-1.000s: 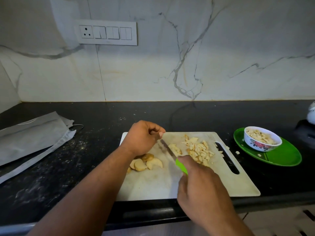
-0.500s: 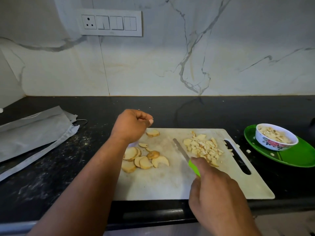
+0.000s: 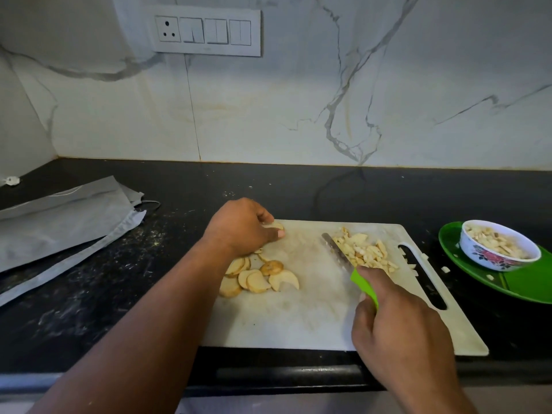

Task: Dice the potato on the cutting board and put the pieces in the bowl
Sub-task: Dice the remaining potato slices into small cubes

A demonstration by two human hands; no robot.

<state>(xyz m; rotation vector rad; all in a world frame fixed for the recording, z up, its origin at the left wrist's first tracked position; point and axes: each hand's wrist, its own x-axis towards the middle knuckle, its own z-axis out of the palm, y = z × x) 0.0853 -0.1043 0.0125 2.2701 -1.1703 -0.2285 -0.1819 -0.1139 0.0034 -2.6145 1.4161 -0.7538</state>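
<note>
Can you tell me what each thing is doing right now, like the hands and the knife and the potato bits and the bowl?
left hand: pinching a potato slice
right hand: gripping the knife
knife: blade against the diced pile
potato slices: uncut, overlapping on the cutting board
bowl: upright, holding diced potato, on the green plate
wall socket: nothing plugged in

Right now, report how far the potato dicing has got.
Done: the bowl holds diced pieces, and a diced pile waits on the cutting board. In hand: the left hand pinches one slice; the right hand grips the knife. Left: the uncut slices, then transferring the pile.
</note>
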